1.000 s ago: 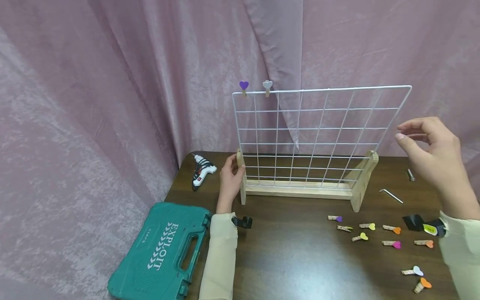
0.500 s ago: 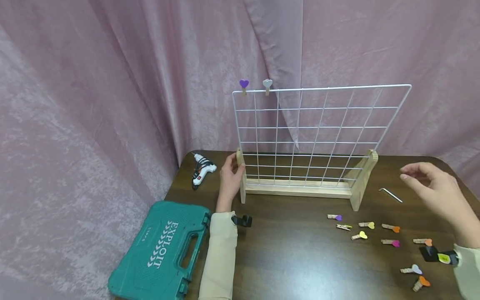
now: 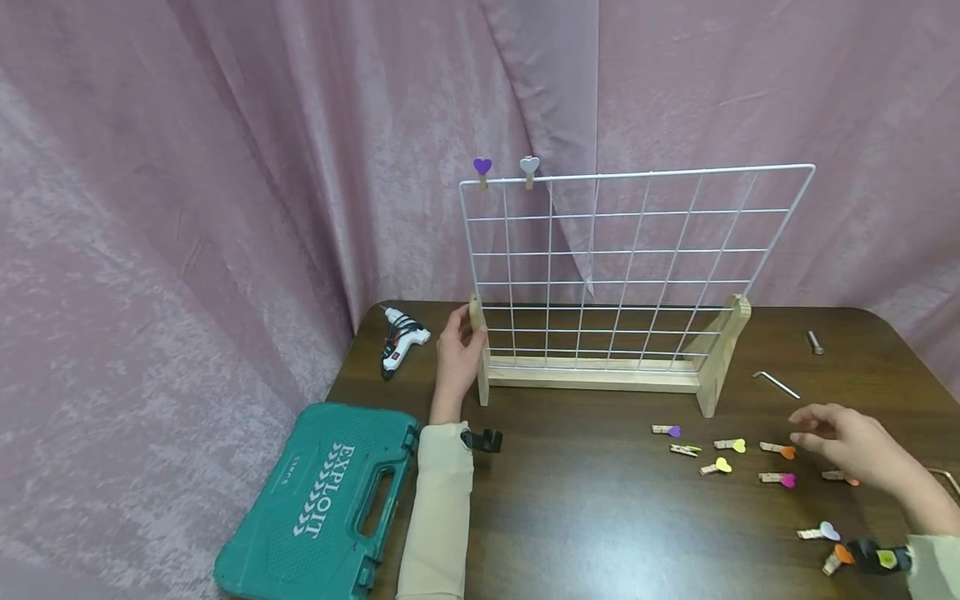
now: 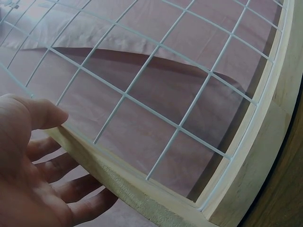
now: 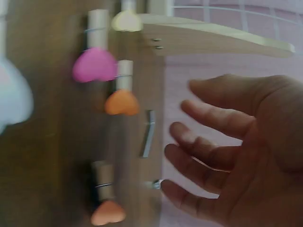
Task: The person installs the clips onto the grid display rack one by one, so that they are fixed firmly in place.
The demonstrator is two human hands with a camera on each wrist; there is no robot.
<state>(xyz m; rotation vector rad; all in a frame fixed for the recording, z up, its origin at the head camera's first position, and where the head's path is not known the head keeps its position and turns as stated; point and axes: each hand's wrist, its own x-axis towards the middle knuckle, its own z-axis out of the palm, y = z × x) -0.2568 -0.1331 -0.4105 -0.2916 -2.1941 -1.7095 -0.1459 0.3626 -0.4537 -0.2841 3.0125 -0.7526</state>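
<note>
A white wire grid (image 3: 637, 174) stands upright in a pale wooden stand (image 3: 592, 380). On its top bar sit a purple heart clothespin (image 3: 482, 167) and a white heart clothespin (image 3: 529, 165), both towards the left. My left hand (image 3: 459, 358) holds the stand's left upright, thumb on one side and fingers round the other, as the left wrist view shows. Over the loose clothespins at the right hovers my right hand (image 3: 862, 446), fingers loosely bent around nothing. Nearest to it are an orange heart clothespin (image 3: 776, 450) and a magenta one (image 3: 776, 479); another orange one (image 5: 108, 213) is partly covered in the head view.
A green tool case (image 3: 322, 500) lies at the front left, with a white glue gun (image 3: 403, 340) behind it. Right of the stand lie a hex key (image 3: 777, 385) and a bolt (image 3: 815, 342). A pink curtain (image 3: 225, 167) hangs behind the table.
My right hand has come down from beside the grid's right edge to just over the clothespins. My left hand has kept its hold on the upright.
</note>
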